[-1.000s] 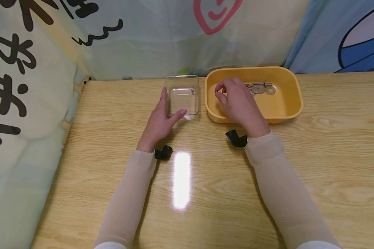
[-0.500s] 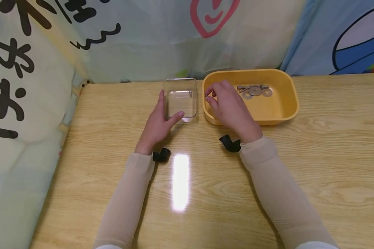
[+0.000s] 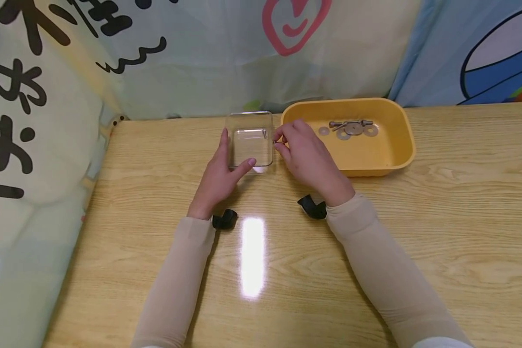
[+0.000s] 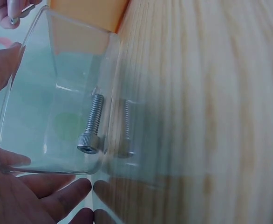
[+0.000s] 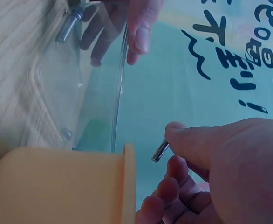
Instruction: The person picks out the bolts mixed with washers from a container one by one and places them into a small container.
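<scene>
A clear plastic box [image 3: 249, 150] stands on the table, and a socket-head screw [image 4: 93, 122] lies inside it. My left hand [image 3: 219, 176] holds the box at its near-left corner, thumb over the near rim and fingers along the left wall. My right hand [image 3: 306, 157] is between the box and the yellow bin [image 3: 374, 164], pinching a small metal screw [image 5: 160, 151] between thumb and fingers. In the right wrist view the screw's threaded end sticks out; the rest is hidden by the fingertips. It is just outside the box's right rim.
The yellow bin holds several flat washers [image 3: 354, 129] and some screws [image 3: 365, 123]. A printed cloth [image 3: 191, 72] hangs behind the table [image 3: 287, 280] and along its left side. Bin and box stand close together near the back edge.
My right hand has moved left out of the yellow bin with the screw, up to the box's right side. The left hand stays at the box. The head view has shifted slightly.
</scene>
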Tool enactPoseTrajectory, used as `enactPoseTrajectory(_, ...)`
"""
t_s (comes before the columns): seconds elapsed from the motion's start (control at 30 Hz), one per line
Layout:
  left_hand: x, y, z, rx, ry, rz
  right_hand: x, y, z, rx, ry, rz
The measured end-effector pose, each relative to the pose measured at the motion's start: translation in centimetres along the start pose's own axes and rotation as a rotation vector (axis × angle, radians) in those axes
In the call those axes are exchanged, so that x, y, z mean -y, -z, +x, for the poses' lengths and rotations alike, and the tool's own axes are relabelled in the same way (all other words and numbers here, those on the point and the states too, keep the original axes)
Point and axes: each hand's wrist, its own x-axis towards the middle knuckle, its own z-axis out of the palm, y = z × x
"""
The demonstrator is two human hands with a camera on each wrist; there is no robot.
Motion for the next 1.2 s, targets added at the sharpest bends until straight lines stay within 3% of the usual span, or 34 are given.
enactPoseTrajectory(0.3,0.0,0.0,-0.1,-0.003,0.001,0.000,0.4,-0.9,0.0,0.005,0.071,-0.013)
enactPoseTrajectory(1.2,-0.1,0.0,0.1,-0.004,0.001,0.019,1.2,-2.4,-0.1,0.039,0.100,-0.049)
